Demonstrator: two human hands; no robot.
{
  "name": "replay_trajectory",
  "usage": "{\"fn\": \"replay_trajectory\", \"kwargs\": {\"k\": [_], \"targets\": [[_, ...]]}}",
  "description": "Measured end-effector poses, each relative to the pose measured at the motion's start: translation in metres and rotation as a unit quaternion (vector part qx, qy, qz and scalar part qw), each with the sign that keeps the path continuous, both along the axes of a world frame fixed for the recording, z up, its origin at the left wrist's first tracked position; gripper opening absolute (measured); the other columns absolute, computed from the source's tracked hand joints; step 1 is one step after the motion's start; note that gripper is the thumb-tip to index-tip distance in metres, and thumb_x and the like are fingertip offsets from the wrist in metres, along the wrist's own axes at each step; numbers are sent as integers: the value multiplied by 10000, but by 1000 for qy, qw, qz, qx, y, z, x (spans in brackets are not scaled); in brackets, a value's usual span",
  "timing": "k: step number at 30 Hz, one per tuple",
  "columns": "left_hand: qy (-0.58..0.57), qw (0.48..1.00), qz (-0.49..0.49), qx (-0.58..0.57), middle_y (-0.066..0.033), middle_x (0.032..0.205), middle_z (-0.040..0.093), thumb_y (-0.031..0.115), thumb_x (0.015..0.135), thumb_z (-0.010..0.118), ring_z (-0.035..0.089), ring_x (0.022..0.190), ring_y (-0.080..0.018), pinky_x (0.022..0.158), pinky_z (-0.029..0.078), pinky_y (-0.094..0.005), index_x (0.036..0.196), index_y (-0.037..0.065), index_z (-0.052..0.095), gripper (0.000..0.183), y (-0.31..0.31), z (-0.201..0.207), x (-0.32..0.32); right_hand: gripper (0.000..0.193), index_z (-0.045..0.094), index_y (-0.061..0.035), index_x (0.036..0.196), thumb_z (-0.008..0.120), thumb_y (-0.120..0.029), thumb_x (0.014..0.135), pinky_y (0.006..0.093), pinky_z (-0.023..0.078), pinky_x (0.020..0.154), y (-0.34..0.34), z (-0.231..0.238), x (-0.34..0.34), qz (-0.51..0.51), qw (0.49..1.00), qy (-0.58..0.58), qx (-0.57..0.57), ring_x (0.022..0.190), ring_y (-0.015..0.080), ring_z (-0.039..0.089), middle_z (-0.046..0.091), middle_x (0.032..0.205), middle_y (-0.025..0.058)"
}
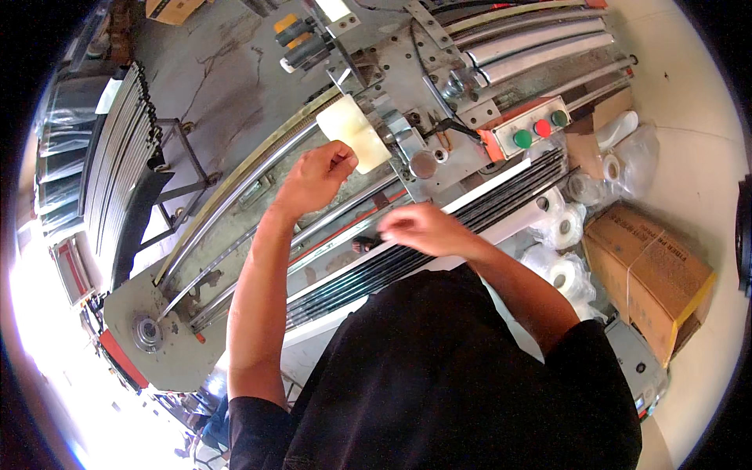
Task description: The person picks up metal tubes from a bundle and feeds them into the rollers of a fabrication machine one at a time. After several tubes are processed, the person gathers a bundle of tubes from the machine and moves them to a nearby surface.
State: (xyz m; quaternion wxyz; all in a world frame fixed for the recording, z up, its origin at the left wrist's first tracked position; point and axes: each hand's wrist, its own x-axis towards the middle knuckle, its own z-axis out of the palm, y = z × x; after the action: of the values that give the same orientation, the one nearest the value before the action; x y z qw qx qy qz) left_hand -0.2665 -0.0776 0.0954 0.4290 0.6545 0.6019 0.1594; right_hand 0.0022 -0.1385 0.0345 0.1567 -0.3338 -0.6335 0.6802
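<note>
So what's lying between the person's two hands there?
In the head view, long metal rails of the machine run across between the left hand, which holds a cream roll, and the blurred right hand. Nothing loose shows on that stretch.

A pale cream plastic-wrap roll (354,131) contrasts with the grey steel machine bed (235,86). Green and red round push-buttons (540,129) sit on an orange-edged panel. Black ribbed slats (439,235) gleam; the brown cardboard box (650,270) has a yellow strap.
</note>
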Motion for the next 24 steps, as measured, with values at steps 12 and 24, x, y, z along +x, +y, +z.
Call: {"fn": "replay_trajectory", "kwargs": {"k": [12,24], "targets": [[139,946,193,223,-175,1456,648,300,1019,727,667,1255,-306,1037,524,-448,1471,99,614,507,-68,-11,-102,324,686,-14,1266,726,-256,1055,325,602,946,9,-16,-189,-247,896,201,-311,1122,186,742,739,1224,115],[-349,505,781,112,-165,1115,735,184,1106,570,713,954,-281,814,576,-445,1207,11,636,211,-294,-138,-467,311,686,-51,932,767,-338,1021,265,597,706,26,14,-185,-367,895,120,-224,831,164,771,775,923,93]]}}
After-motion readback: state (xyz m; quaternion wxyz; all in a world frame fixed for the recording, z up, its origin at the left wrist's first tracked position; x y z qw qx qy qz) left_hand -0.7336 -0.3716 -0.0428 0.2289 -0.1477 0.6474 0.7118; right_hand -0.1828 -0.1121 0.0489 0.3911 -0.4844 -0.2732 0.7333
